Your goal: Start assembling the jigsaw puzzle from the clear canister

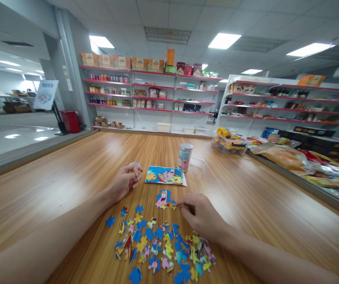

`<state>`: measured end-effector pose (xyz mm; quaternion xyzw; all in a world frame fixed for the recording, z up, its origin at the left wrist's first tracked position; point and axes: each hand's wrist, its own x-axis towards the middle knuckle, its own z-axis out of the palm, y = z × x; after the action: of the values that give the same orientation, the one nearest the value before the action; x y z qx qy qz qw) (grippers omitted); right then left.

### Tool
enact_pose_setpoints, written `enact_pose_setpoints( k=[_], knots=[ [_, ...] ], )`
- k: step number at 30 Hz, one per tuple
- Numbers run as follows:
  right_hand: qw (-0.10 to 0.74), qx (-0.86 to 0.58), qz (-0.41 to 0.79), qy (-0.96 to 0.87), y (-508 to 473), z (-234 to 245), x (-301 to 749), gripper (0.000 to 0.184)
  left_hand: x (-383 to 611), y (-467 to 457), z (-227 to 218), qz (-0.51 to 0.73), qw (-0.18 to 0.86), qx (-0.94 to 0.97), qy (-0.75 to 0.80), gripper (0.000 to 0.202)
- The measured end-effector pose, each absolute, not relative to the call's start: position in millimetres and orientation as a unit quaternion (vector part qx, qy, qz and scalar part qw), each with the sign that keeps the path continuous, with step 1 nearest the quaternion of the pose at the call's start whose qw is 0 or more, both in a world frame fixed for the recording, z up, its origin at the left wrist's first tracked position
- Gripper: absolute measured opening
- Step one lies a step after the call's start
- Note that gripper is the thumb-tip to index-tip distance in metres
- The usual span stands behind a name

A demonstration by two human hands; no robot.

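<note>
A small joined block of jigsaw puzzle pieces (164, 199), showing a pink cartoon figure, lies mid-table. My right hand (202, 215) rests at its right side, index fingertip touching the block's lower right edge; the thumb is apart and nothing shows between them. My left hand (125, 182) lies on the table with its fingers loosely curled in and nothing visible in them. Just behind it sits a round lid (134, 163), partly covered. Nearer me are many loose puzzle pieces (149, 234). A picture card (163, 176) of the cartoon lies beyond the block.
A cartoon-printed tin (185, 157) stands upright at the card's right corner, beside a thin clear stand (197, 162). Farther right is a clear bin of yellow toy trucks (231, 142). Packaged goods (293, 157) line the right edge; stocked shelves (151, 94) stand behind the table.
</note>
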<state>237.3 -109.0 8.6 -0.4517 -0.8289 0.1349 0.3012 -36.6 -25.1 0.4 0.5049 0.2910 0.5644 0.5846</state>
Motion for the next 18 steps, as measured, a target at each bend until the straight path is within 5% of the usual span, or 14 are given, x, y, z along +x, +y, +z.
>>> enact_pose_setpoints(
  k=[11,15,18],
  knots=[
    [0.300,-0.452,0.137,-0.829,-109.0,9.5,236.6,0.025,-75.5,-5.2,12.5,0.680,0.544,0.384,0.306,0.046],
    [0.299,-0.454,0.136,-0.828,-108.5,8.4,237.3,0.025,-104.7,-3.6,13.8,0.511,0.516,0.598,0.339,0.027],
    [0.298,-0.455,0.134,-0.828,-108.2,7.9,237.3,0.025,-118.1,-6.5,18.7,0.321,0.484,0.734,0.351,0.060]
  ],
)
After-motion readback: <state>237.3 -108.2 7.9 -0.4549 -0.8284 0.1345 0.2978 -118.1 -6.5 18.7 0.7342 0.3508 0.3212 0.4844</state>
